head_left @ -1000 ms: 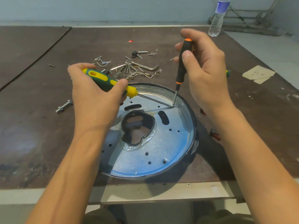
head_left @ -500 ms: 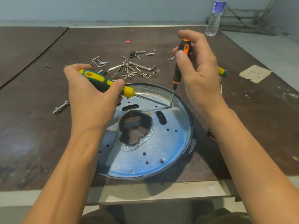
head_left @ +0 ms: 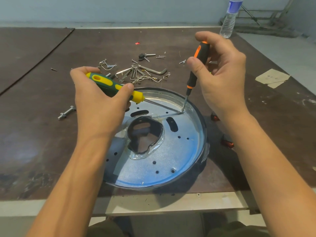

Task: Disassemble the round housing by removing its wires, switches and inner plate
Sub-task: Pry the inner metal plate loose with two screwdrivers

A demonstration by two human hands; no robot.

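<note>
Shiny round metal housing [head_left: 171,159] at the table's [head_left: 42,125] near edge.
Left hand [head_left: 100,106] grips a green-yellow screwdriver [head_left: 112,87] angled low toward the housing's far rim; right hand [head_left: 220,79] grips a black-orange screwdriver [head_left: 196,69], nearly upright there.

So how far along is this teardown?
Done: screws and wire bits lie behind the round housing; none show inside. In hand: left hand with green-yellow screwdriver, right hand with orange-black screwdriver, tips meeting at the inner plate edge. Left: lifting the plate out.
</note>
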